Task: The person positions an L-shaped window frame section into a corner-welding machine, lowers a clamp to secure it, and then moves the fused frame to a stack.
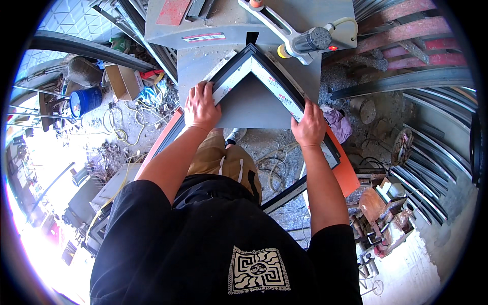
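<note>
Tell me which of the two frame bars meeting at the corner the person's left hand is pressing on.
The left hand presses the left bar, which slopes down to the person's left from the mitred corner. The right bar lies under the right hand.

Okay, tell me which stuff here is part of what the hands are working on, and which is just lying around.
In hand:
- frame corner, two dark profiles meeting at a point
- left hand and right hand, one on each profile
- grey machine table under the corner

Lying about:
- blue bucket
- cardboard box
- yellow cable
- purple rag
</note>
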The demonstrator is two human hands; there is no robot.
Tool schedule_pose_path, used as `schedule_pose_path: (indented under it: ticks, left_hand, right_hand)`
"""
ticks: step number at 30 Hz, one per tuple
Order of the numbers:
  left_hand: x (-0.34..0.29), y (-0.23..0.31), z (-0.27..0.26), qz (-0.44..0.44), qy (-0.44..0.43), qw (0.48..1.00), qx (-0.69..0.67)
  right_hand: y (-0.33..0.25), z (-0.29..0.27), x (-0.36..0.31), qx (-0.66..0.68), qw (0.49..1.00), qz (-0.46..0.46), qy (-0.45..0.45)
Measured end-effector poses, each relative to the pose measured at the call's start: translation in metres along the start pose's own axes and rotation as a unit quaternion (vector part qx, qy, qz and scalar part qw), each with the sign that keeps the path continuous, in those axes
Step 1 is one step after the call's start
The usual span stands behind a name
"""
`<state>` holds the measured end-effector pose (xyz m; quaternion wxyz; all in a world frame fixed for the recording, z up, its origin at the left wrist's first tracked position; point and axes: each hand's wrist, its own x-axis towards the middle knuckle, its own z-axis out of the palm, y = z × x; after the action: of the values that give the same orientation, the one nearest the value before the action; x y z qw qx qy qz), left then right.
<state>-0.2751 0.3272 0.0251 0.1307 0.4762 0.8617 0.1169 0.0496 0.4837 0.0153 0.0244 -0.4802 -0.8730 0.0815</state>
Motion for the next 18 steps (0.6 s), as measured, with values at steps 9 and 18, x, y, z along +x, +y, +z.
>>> schedule_pose_path:
  ticks: [9, 18]
  left_hand:
    - [-0.0004, -0.0005, 0.0002, 0.003, 0.006, 1.000, -0.005]
    - [-0.0004, -0.0011, 0.0017, 0.006, 0.012, 1.000, -0.002]
  right_hand:
    - [-0.0006, -0.0011, -0.0003, -0.004, 1.000, 0.006, -0.011]
    - [0.0011, 0.0019, -0.0009, 0.000, 1.000, 0.005, -0.012]
